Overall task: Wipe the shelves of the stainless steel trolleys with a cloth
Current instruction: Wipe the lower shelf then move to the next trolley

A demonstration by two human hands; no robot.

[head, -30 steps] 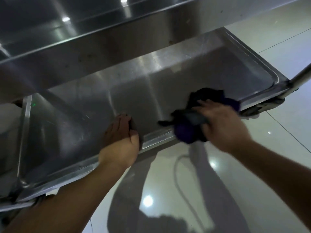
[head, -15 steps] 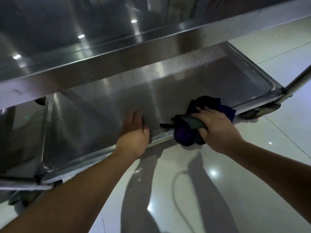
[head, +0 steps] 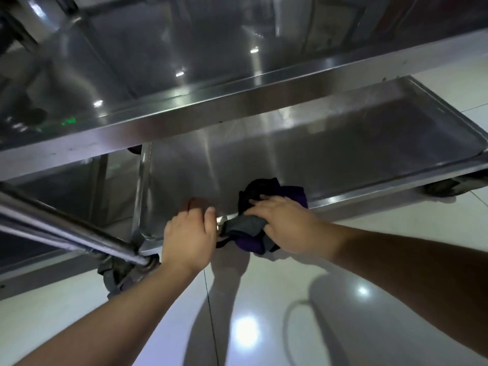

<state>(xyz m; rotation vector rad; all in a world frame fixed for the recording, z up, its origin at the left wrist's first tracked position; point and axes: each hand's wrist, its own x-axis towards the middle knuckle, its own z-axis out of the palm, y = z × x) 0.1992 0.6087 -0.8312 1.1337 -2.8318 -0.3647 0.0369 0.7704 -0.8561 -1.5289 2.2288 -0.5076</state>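
Observation:
A stainless steel trolley fills the head view, with an upper shelf (head: 184, 122) and a lower shelf (head: 330, 154) below it. My right hand (head: 285, 223) grips a bunched dark purple and grey cloth (head: 266, 191) and holds it against the lower shelf's front rim, part of the cloth hanging over the edge. Just left of the cloth, my left hand (head: 188, 233) holds the same rim, fingers curled over it onto the shelf and thumb up.
A steel handle bar (head: 66, 231) slants in from the left and meets the trolley's near-left corner above a caster wheel (head: 118, 273). Another caster (head: 443, 188) sits under the right end. Glossy white floor tiles (head: 264, 313) lie below and to the right.
The view has swung, showing more of the upper shelf and the left handle bar. Both hands have slid left along the front rim, the cloth moving with the right hand.

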